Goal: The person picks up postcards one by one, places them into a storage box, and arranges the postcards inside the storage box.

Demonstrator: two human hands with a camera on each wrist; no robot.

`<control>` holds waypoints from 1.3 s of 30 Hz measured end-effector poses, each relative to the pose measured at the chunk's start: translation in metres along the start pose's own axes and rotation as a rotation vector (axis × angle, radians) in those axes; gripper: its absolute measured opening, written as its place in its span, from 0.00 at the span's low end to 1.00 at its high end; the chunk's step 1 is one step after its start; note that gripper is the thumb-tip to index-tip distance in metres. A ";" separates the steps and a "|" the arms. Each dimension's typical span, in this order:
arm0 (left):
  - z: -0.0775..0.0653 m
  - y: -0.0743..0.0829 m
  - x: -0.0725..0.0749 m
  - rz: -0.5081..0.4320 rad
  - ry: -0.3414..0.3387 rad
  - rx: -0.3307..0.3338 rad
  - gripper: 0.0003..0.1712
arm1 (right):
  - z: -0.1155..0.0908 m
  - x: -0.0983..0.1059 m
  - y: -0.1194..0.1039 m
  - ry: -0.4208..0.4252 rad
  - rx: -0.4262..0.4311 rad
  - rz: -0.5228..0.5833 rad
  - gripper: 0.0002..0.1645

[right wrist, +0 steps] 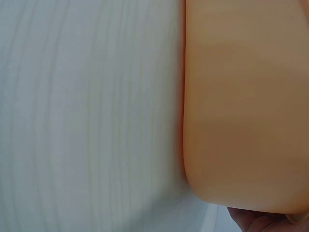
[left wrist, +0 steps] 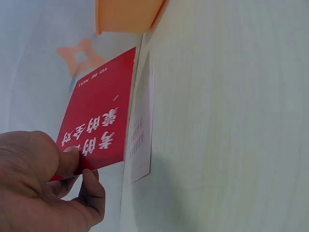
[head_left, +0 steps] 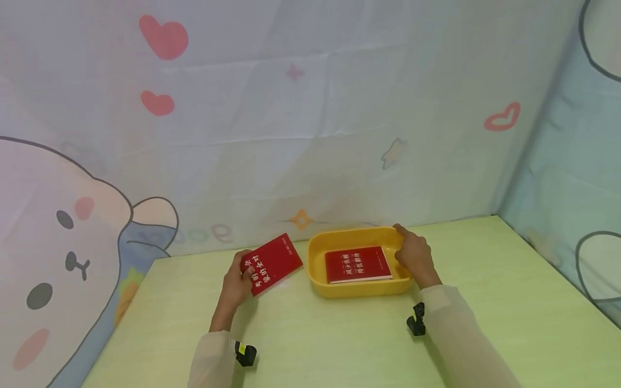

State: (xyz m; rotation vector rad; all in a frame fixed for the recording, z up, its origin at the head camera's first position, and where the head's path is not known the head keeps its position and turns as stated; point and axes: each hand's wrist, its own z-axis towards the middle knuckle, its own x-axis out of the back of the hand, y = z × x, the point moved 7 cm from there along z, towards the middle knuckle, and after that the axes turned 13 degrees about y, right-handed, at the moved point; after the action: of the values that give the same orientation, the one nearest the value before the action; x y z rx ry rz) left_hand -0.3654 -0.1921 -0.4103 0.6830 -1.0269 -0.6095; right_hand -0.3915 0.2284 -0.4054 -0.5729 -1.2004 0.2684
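In the head view my left hand pinches a red card with white lettering by its near left edge. The left wrist view shows the thumb on this red card's printed face, tilted above the table. Beneath it, a pale card with faint lettering lies flat on the table. To the right, a yellow plastic tray holds red cards with white lettering and a white edge showing. My right hand grips the tray's right end at the rim. Most of that hand is hidden in the right wrist view.
The pale green table runs back to a printed fabric backdrop right behind the tray. Another backdrop panel closes off the right side. A small black camera is strapped at each wrist.
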 end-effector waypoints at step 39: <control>-0.003 0.004 0.001 -0.208 0.277 0.136 0.28 | 0.002 0.000 0.001 0.026 0.041 0.006 0.41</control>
State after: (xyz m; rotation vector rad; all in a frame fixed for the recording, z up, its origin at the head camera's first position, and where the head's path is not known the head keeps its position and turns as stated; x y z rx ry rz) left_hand -0.3619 -0.1899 -0.4074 0.9741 -0.7484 -0.6078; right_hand -0.3928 0.2299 -0.4051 -0.5432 -1.1654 0.2893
